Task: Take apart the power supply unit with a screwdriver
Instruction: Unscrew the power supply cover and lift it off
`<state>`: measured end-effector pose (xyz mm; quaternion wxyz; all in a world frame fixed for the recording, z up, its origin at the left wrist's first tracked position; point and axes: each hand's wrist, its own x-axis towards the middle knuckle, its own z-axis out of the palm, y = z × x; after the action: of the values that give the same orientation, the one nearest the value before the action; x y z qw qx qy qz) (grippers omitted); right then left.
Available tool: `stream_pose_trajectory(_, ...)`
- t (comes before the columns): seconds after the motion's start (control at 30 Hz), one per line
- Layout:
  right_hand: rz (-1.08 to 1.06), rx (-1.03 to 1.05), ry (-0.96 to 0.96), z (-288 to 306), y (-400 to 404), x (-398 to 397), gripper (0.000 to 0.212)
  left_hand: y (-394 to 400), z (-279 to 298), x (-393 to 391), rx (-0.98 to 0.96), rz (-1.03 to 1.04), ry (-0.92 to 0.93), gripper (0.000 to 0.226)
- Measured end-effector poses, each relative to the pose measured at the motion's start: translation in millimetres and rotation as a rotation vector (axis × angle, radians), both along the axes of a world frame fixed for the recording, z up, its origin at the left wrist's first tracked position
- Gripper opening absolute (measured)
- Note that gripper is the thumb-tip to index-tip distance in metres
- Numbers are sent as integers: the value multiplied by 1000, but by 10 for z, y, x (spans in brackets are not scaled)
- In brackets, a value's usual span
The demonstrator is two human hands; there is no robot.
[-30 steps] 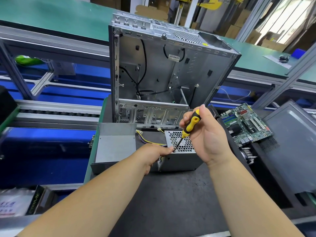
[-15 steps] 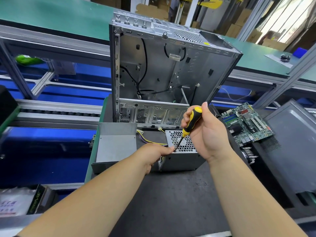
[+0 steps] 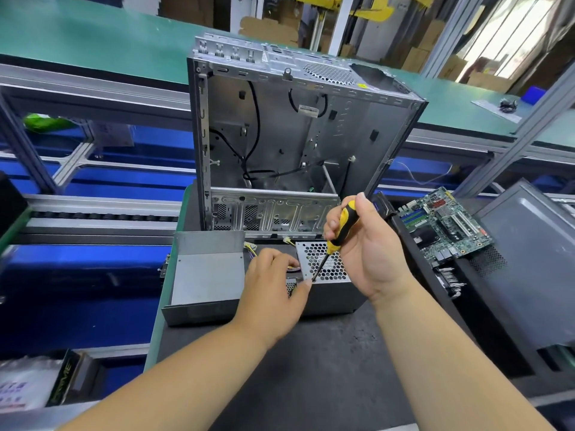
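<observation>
A: Dark bench mat (image 3: 311,368), gutted computer case (image 3: 295,135) behind. Located where, the power supply unit (image 3: 329,289)?

B: Mid-mat. Right hand (image 3: 367,253) curled round screwdriver (image 3: 337,234), tip at near-left grille corner. Left hand (image 3: 273,293) braced there, fingertips touching; grip unclear. Best kept upright, pressed down, turned slowly.

Two hands are in view, a left hand (image 3: 273,293) and a right hand (image 3: 370,253). There is one screwdriver (image 3: 337,234), one power supply unit (image 3: 326,284) with a perforated top, and one separate grey metal cover (image 3: 207,275) beside it. One open computer case (image 3: 295,141) stands behind them. One motherboard (image 3: 445,225) and one dark side panel (image 3: 535,262) lie to the right.
</observation>
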<state>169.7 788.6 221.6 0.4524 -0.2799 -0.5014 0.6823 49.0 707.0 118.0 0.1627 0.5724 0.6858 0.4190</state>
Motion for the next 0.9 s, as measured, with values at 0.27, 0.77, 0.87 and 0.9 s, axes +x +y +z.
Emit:
stream_pose_trajectory(0.27, 42, -15, -4, 49, 11, 63, 36, 85, 141, 35, 164, -151, 77, 19)
stream_pose_trajectory(0.77, 262, 53, -33, 51, 156, 104, 24, 80, 108, 140, 101, 54, -266, 32)
stream_pose_trajectory(0.87, 299, 77, -91, 96, 198, 128, 23, 71, 115, 169, 89, 90, -286, 36)
stream_pose_trajectory(0.9, 323, 89, -108, 108, 208, 136, 24, 66, 114, 179, 86, 102, -291, 35)
